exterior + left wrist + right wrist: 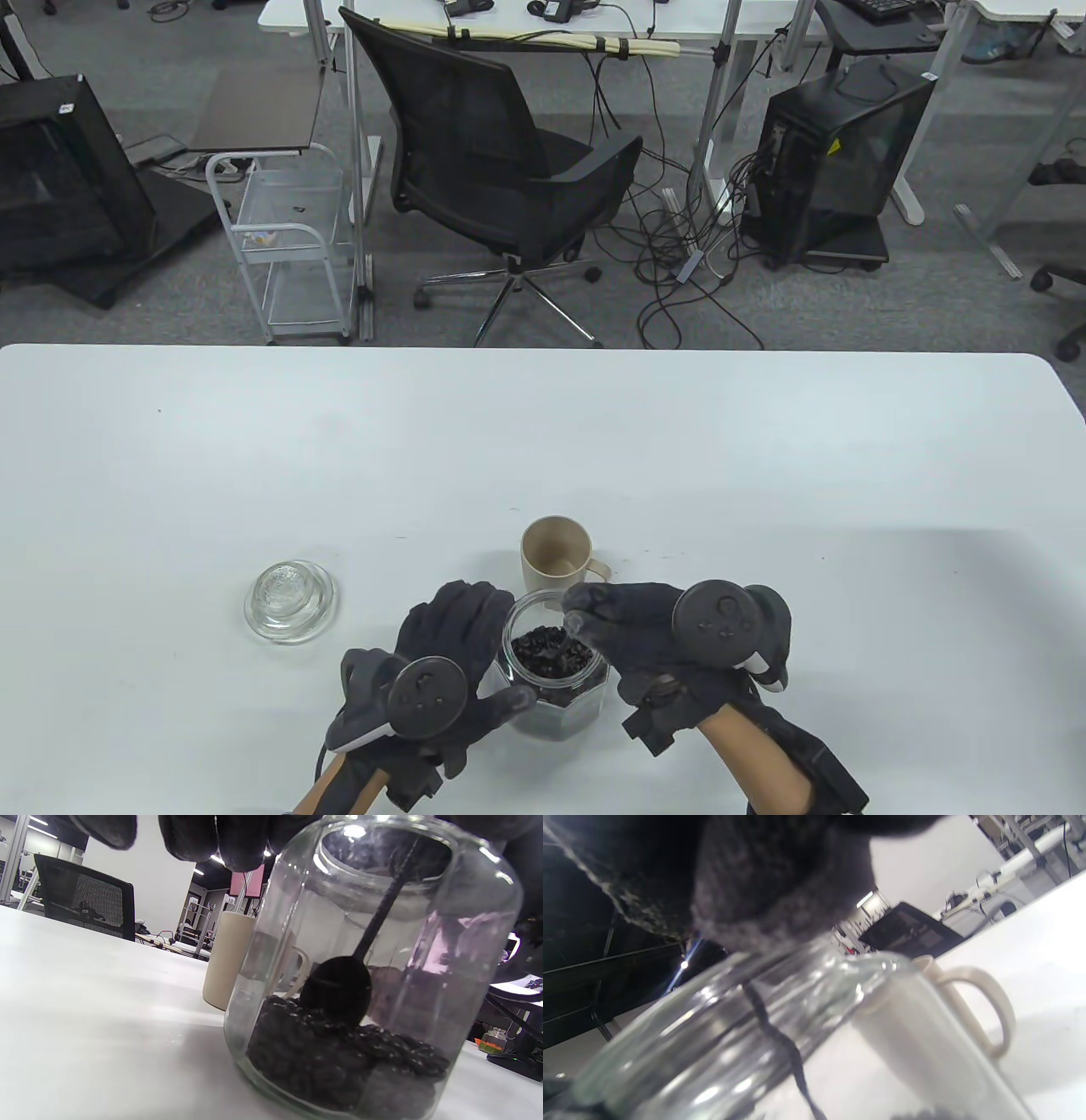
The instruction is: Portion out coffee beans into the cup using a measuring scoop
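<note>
Glass jar (556, 679): clear, round-shouldered with a wide round mouth, faceted at the base as seen from above. It stands upright on the white table (543, 458), near its front edge. Its lower part is filled with coffee beans (339, 1065), dark, matte and oval.

Measuring scoop (337, 988): black, with a rounded bowl and a thin straight handle running up through the jar mouth. The bowl sits down among the top layer of beans, inside the jar. In the right wrist view the handle shows as a dark line behind blurred glass.

Left hand (441, 671): in a black knitted glove, fingers and thumb curled round the left side of the jar, gripping it. A round dark tracker sits on the back of the hand.

Right hand (645, 637): same black glove, positioned over the jar mouth with fingertips bunched on the top of the scoop handle, pinching it. The exact finger placement is hidden by the glove fabric.

Cup (556, 556): beige, matte, cylindrical, with a loop handle pointing right. It stands upright just behind the jar, apart from the right hand. Its interior looks bare from above.

Glass lid (290, 600): clear, round, domed with a knob, lying on the table to the left of the jar, well apart from it.

Beyond the table: black mesh office chair (501, 170) on grey carpet.
</note>
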Demonstrator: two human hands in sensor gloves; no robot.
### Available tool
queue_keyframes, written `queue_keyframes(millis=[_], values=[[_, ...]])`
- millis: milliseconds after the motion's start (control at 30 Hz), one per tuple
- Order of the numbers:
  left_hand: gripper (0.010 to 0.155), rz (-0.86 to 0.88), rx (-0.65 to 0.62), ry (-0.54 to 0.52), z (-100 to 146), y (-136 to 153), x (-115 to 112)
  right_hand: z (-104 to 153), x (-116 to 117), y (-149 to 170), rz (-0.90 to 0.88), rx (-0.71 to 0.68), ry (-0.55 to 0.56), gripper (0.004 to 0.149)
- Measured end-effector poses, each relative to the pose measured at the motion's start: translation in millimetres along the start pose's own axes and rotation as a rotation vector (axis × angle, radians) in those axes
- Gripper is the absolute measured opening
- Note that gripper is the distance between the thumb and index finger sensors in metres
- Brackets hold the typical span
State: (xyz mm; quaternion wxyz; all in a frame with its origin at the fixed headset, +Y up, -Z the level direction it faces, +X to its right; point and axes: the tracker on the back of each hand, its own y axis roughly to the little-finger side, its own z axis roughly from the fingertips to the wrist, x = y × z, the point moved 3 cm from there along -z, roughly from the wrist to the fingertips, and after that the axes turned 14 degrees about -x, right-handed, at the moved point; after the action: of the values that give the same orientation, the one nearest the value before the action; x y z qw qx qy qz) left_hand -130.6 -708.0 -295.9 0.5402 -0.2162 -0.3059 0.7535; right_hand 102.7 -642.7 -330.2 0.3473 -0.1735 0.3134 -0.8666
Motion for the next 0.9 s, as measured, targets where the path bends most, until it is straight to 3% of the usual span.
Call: queue_keyframes(millis=[167, 500, 700, 900], values=[[0.099, -0.005, 0.001, -0.001, 0.1, -0.5, 0.2, 2.0, 10.4, 8.2, -0.117, 0.091, -0.031, 0.038], [0.098, 0.006, -0.005, -0.001, 0.5, -1.1, 0.1, 10.7, 12.1, 30.3, -0.343, 0.233, 0.048, 0.038], [0.097, 0.004, -0.007, -0.001, 1.0, -1.4, 0.5, 15.7, 0.4, 36.0, -0.404, 0.272, 0.178, 0.039], [0.097, 0.006, -0.006, 0.000, 1.5, -1.1, 0.6, 23.4, -4.9, 59.5, -0.583, 0.362, 0.264, 0.039]])
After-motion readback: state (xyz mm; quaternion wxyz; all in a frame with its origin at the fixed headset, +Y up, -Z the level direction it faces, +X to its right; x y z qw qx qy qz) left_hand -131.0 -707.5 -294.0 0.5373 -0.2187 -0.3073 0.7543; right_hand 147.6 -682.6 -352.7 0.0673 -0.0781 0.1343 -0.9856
